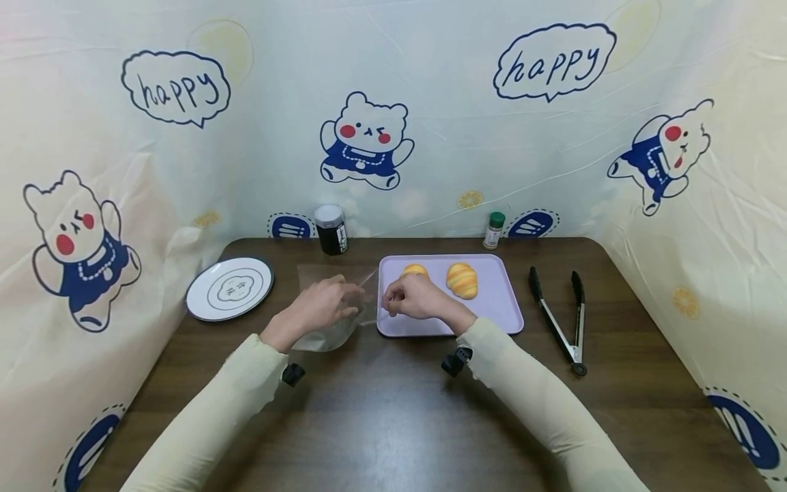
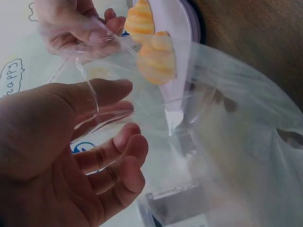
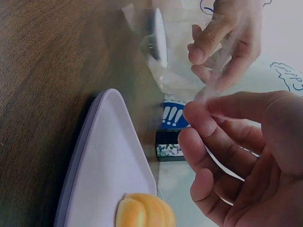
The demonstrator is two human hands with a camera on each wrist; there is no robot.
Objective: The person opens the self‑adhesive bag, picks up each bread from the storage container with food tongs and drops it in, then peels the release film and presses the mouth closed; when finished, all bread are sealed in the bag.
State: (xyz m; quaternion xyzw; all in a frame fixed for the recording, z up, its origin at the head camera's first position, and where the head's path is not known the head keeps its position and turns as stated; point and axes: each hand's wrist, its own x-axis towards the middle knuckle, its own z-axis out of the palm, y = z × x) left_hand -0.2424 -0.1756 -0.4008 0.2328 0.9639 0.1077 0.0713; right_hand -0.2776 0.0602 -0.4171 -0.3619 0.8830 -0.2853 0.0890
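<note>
A clear plastic bag (image 1: 328, 336) hangs over the table between my two hands. My right hand (image 1: 421, 297) pinches the bag's edge between thumb and index finger, as the right wrist view shows. My left hand (image 1: 320, 304) is at the bag's mouth, thumb and fingers loosely bent and apart, with film (image 2: 236, 137) lying across and beside them in the left wrist view. Two striped yellow bread rolls lie on a lilac tray (image 1: 486, 321) under and beyond the right hand. One roll (image 1: 462, 281) shows whole; the other (image 1: 415, 270) is partly hidden by that hand.
A white plate (image 1: 203, 301) lies at the left. Behind the bag stands a dark jar with a pale lid (image 1: 332, 232). A small green-capped shaker bottle (image 1: 494, 231) is at the back edge. Spread metal tongs (image 1: 556, 335) lie right of the tray.
</note>
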